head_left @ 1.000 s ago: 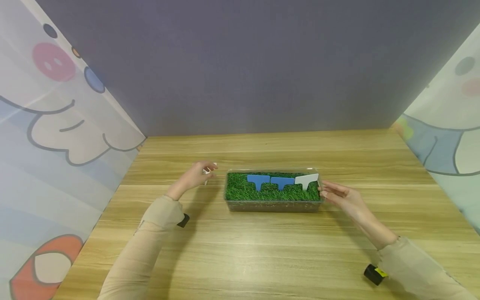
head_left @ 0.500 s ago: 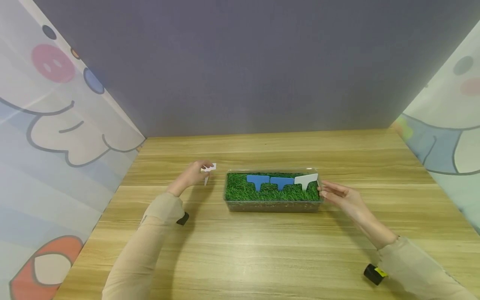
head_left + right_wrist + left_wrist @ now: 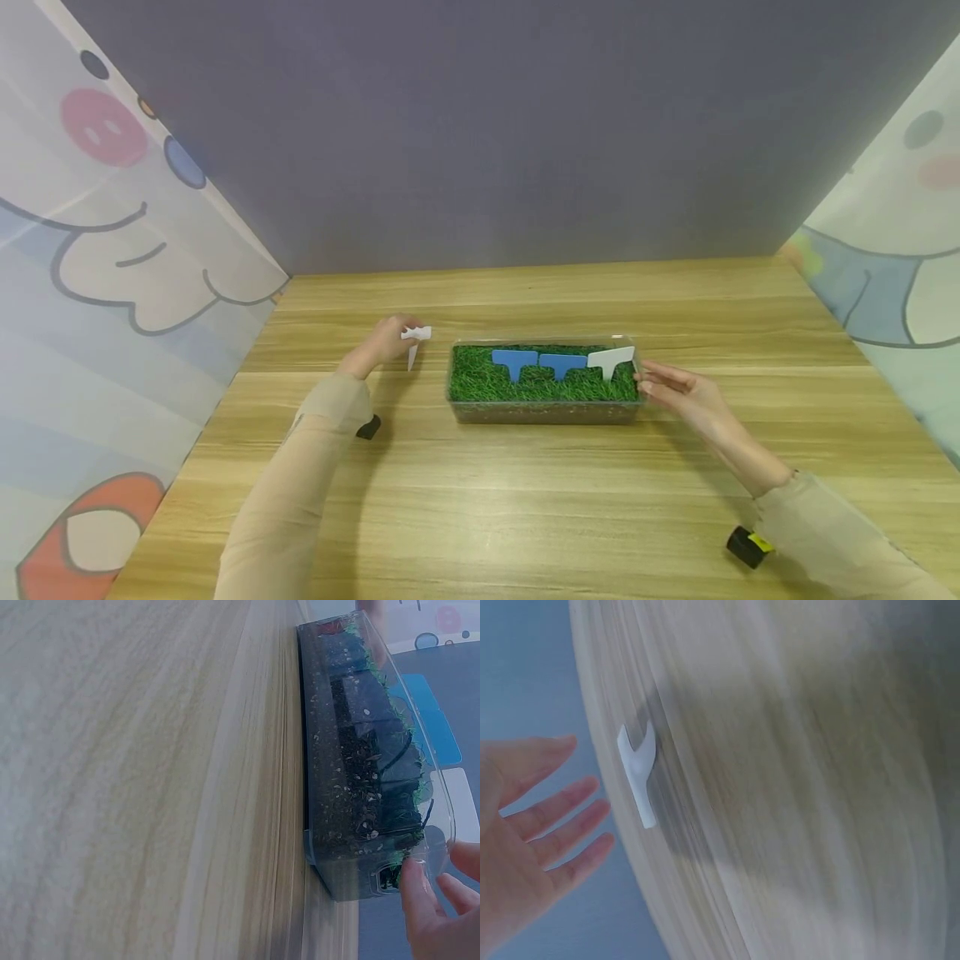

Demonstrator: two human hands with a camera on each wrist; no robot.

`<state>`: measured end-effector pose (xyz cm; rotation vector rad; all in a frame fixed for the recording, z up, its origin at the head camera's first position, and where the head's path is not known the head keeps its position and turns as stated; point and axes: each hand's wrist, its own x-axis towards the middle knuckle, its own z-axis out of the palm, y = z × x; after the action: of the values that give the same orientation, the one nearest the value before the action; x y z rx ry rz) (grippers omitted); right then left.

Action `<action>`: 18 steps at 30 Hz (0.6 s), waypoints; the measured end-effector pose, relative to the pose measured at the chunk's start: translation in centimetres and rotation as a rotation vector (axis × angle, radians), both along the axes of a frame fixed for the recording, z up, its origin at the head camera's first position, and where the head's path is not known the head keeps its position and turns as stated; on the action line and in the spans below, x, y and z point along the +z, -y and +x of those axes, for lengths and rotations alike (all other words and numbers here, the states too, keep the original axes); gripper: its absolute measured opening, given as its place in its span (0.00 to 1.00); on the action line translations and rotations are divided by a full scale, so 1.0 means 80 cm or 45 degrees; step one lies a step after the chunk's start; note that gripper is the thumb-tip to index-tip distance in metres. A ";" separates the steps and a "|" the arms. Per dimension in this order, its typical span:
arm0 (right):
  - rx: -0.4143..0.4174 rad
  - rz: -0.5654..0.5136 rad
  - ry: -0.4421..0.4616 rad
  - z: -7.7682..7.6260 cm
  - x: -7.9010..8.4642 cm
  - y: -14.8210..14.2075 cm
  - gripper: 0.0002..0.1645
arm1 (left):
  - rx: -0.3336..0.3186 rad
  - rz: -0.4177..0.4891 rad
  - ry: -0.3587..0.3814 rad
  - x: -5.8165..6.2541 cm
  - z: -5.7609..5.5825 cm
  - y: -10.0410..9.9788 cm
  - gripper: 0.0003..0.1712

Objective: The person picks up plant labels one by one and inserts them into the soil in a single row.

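Note:
On the wooden table to the left lies a white T-shaped plant label. My left hand is just above and beside it; in the left wrist view its fingers are spread, apart from the label. In the middle stands a clear planter box of dark soil and green artificial grass. Two blue labels and a white one stand in a row in the grass. With thumb and fingers my right hand holds the box's right end at the rim.
Bare wood of the table lies in front of the box. A grey panel rises behind the table. Cartoon-printed sheets flank both sides. Wrist cameras hang below both sleeves.
My left hand has drawn back slightly left and up, uncovering more of the white label, which lies where it was. My right hand and the planter box have stayed put.

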<state>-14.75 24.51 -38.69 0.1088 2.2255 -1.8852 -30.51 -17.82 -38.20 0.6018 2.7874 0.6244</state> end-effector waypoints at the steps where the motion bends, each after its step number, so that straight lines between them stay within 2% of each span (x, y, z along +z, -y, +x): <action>1: 0.004 0.005 -0.002 0.000 0.000 0.000 0.35 | 0.003 -0.008 0.003 -0.001 -0.002 0.000 0.18; 7: 0.012 0.020 -0.005 -0.001 -0.001 0.001 0.35 | 0.025 -0.053 0.047 -0.005 -0.008 0.000 0.19; 12: 0.008 0.011 -0.002 -0.001 -0.002 0.001 0.35 | 0.007 -0.091 0.080 -0.006 -0.012 0.000 0.21; 18: 0.009 -0.005 -0.006 -0.001 -0.002 0.000 0.35 | 0.017 -0.137 0.169 -0.004 -0.015 -0.003 0.24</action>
<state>-14.84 24.49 -38.86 0.0961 2.2221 -1.8883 -31.71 -17.60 -38.51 0.5019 2.6825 0.4940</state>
